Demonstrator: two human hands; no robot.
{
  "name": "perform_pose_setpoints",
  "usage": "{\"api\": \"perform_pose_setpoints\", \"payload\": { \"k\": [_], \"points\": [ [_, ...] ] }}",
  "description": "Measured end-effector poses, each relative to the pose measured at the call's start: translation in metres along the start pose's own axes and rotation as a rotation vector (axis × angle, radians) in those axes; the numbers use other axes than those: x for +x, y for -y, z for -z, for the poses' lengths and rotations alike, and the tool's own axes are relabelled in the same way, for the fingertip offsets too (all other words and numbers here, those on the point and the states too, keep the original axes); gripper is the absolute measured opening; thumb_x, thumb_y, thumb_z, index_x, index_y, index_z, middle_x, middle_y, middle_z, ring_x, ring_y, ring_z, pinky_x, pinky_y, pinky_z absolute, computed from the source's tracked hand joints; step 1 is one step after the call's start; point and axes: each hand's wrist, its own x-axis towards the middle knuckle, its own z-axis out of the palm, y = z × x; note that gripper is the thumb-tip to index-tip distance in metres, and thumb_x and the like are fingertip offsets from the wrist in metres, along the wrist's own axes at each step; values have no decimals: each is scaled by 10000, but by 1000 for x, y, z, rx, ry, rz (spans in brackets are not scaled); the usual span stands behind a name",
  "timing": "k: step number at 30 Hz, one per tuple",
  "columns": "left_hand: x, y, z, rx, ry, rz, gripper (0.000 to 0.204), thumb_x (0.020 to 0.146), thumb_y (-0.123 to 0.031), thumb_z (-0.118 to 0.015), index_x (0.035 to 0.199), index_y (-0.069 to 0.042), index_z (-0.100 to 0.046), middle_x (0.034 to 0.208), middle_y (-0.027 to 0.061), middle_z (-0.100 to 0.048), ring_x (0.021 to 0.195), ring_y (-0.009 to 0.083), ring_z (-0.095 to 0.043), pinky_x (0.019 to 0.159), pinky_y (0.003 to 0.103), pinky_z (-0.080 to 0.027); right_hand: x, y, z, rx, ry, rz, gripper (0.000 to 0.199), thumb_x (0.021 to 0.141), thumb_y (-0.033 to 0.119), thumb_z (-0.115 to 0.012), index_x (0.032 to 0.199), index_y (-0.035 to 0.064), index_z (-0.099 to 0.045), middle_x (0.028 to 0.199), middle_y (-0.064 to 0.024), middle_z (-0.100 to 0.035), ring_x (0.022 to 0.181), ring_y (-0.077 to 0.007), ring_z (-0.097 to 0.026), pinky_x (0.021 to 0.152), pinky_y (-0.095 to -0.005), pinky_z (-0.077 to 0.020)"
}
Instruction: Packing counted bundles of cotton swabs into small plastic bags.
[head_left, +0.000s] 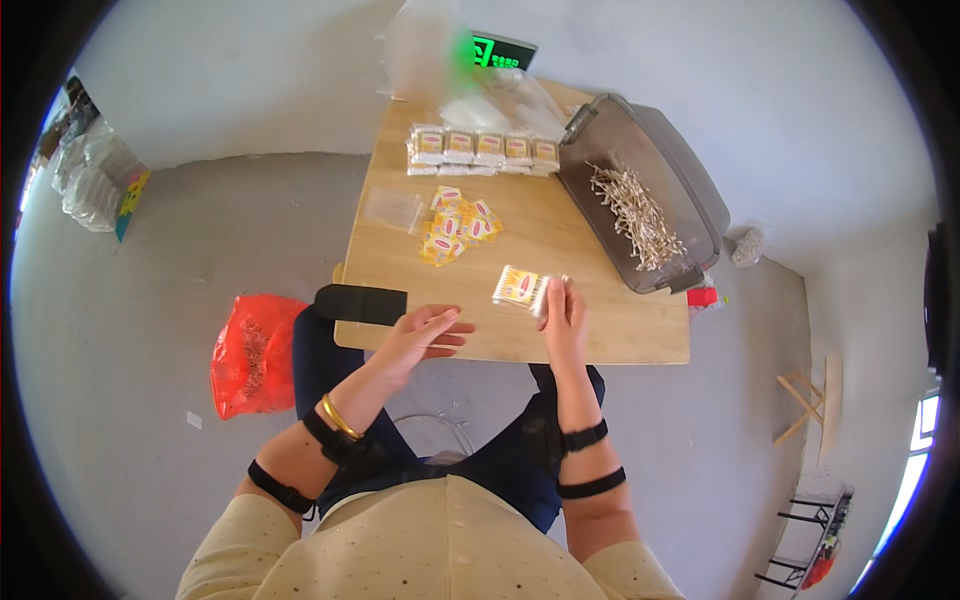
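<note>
Over the table's near right part, my right hand [566, 310] grips a small clear packet of cotton swabs [520, 287] by its right end; a yellow and white label shows through the film. My left hand [432, 335] hovers by the table's near edge with its fingers apart and nothing in them. Just left of it lies a flat black pad [362, 304]. Beyond my hands is a loose heap of yellow and white label cards [458, 228]. Farther back, filled swab packets [488, 148] are lined up in stacked rows.
A grey translucent bin [640, 180] on the right holds many loose cotton swabs [638, 215]. An empty clear bag [394, 209] lies left of the cards. More plastic bags [505, 105] and a green-lit display [500, 52] are at the back. A red bag [255, 355] stands on the floor at left.
</note>
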Motion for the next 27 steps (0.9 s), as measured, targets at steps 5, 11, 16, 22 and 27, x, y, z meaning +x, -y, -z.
{"api": "perform_pose_setpoints", "payload": {
  "k": [5, 11, 16, 22, 27],
  "points": [
    [-8, -27, -27, -192, 4, -303, 484, 960, -335, -702, 1311, -28, -569, 1182, 97, -695, 1101, 154, -646, 953, 312, -515, -52, 39, 2, 440, 380, 113, 163, 1008, 148, -615, 964, 1, -671, 864, -66, -600, 797, -184, -586, 745, -288, -465],
    [-64, -60, -43, 381, -89, -722, 390, 878, -58, -764, 1221, -25, -583, 1135, 54, -712, 1053, 150, -682, 913, 288, -527, -74, 72, 25, 190, 374, 273, 328, 868, 146, -788, 1146, 21, -665, 1110, -95, -627, 1051, -219, -589, 901, -326, -473],
    [-99, -68, -52, 614, -12, -946, 467, 774, -64, -837, 1196, -85, -636, 1113, 74, -731, 974, 213, -714, 879, 326, -541, -87, 131, 40, 108, 381, 500, 534, 761, 36, -826, 1253, 39, -619, 1238, -115, -621, 1156, -266, -591, 961, -367, -480],
    [-130, -81, -64, 958, -101, -1418, 544, 665, -110, -877, 1170, -165, -684, 1095, -22, -731, 1014, 192, -673, 877, 360, -484, -103, 136, 48, 251, 450, 476, 415, 731, -98, -752, 1123, 28, -701, 1116, -111, -700, 1013, -273, -679, 889, -342, -529],
    [-148, -84, -59, 939, -124, -1401, 499, 652, -139, -888, 1114, -175, -704, 1085, -62, -736, 1024, 193, -652, 874, 354, -438, -112, 146, 55, 290, 399, 485, 400, 719, -107, -745, 1093, 30, -716, 1119, -114, -707, 1033, -267, -687, 893, -337, -534]
  ]
}}
